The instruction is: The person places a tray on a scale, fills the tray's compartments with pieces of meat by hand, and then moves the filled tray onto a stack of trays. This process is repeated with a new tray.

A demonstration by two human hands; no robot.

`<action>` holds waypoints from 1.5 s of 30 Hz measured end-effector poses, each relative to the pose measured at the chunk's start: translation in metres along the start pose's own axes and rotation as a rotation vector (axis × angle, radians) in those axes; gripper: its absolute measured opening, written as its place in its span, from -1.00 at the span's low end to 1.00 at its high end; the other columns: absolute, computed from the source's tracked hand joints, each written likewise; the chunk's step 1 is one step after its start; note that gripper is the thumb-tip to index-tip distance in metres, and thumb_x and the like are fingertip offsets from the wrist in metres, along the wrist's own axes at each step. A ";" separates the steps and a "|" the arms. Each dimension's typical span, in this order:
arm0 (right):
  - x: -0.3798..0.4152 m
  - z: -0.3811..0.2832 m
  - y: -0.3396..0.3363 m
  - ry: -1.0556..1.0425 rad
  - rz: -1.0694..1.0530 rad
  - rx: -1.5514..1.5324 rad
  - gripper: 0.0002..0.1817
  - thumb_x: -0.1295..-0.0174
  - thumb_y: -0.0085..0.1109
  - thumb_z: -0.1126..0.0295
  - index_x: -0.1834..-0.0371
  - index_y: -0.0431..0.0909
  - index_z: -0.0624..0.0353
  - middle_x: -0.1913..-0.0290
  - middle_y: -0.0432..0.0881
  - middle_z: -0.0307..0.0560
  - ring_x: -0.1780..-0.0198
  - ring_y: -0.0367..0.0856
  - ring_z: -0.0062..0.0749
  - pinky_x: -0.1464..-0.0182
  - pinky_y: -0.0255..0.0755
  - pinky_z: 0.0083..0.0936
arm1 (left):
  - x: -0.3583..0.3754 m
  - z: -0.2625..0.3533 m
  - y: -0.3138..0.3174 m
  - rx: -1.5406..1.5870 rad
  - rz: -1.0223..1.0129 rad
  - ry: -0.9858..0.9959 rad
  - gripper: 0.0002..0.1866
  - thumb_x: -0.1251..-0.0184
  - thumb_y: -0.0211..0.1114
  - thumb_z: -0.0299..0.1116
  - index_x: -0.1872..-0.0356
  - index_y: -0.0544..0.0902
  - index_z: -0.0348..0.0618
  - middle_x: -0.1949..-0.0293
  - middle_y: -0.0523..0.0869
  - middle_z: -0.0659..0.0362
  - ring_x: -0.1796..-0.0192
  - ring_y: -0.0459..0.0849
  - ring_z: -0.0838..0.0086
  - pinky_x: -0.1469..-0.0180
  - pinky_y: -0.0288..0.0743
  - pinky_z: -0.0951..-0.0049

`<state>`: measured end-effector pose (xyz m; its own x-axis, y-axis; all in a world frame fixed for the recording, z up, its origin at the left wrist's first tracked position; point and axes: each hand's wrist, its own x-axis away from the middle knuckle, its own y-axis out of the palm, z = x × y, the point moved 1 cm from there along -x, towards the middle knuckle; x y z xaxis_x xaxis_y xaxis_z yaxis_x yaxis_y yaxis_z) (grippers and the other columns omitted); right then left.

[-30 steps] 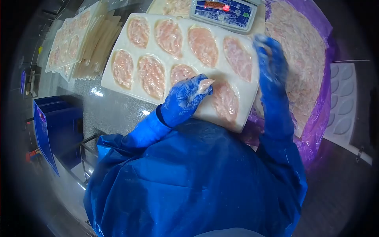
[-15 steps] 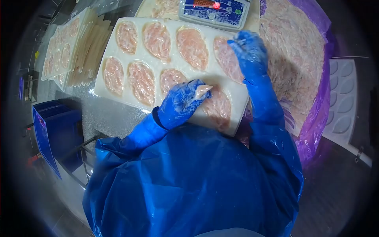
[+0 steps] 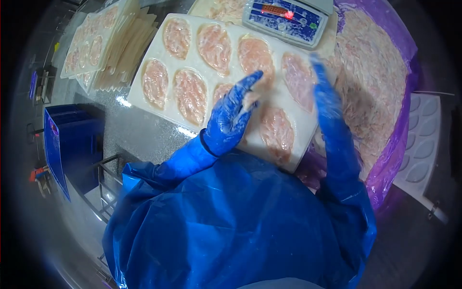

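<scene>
The fingers of the left hand [image 3: 230, 116] hold a small scrap of meat [image 3: 249, 102], blurred, in a loose grip – one finger is stretched out towards one o'clock, the rest curl about the piece. The hand is over the lower middle of the white mould tray [image 3: 301, 130], partly covering one filled hollow.

At two o'clock from it, the right hand [image 3: 328, 94] is by the tray's right edge, fingertips pointing to about eleven o'clock. It is smeared by motion, so I cannot tell how wide its fingers stand or whether they hold anything. Just beside it, at nine o'clock, is a filled hollow [image 3: 297, 81] of the tray.

The tray has eight leaf-shaped hollows in two rows, all with pale pink meat showing in them. It lies tilted on the shiny counter [image 3: 127, 127]. Close beyond its edge, at one o'clock, is a scale [image 3: 286, 21] with red-lit digits. At three o'clock a broad heap of meat [image 3: 375, 86] spreads on purple film [image 3: 409, 72]. Further out – a stack of trays [image 3: 127, 50] at ten o'clock, a blue box [image 3: 57, 144] at eight, a pale hollowed panel [image 3: 417, 156] past the film at four.
</scene>
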<state>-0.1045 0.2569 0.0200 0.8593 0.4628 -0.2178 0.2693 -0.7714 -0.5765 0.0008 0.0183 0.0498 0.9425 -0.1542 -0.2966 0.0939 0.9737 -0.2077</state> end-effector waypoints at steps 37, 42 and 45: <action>-0.008 0.044 -0.058 0.145 0.323 0.584 -0.77 -0.35 0.06 0.40 0.04 0.62 0.20 0.12 0.70 0.04 0.06 0.67 -0.05 -0.03 0.51 -0.31 | 0.014 -0.152 -0.291 -0.875 0.197 0.112 -0.59 -0.54 0.12 -0.33 -0.28 0.54 -0.33 -0.27 0.59 -0.12 -0.33 0.55 0.16 -0.40 0.37 0.26; -0.015 0.037 -0.048 0.089 0.377 0.751 -0.85 -0.33 0.09 0.34 0.21 0.60 0.16 0.26 0.69 0.10 0.16 0.66 0.05 0.08 0.52 -0.17 | 0.023 -0.103 -0.276 -0.431 0.274 -0.317 -0.62 -0.59 0.05 -0.38 -0.29 0.54 -0.32 -0.24 0.63 -0.04 -0.27 0.59 0.35 -0.35 0.42 0.35; -0.023 0.044 -0.056 0.197 0.311 0.767 -0.85 -0.33 0.08 0.33 0.25 0.60 0.14 0.25 0.69 0.11 0.15 0.67 0.04 0.09 0.52 -0.15 | 0.031 -0.116 -0.287 -0.514 0.268 -0.137 -0.62 -0.60 0.04 -0.36 -0.28 0.55 -0.33 -0.23 0.64 -0.02 -0.24 0.61 0.35 -0.32 0.44 0.38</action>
<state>-0.1588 0.3082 0.0224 0.9245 0.1393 -0.3548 -0.2999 -0.3088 -0.9026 -0.0337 -0.2851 -0.0081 0.9478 0.1424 -0.2853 -0.2885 0.7640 -0.5772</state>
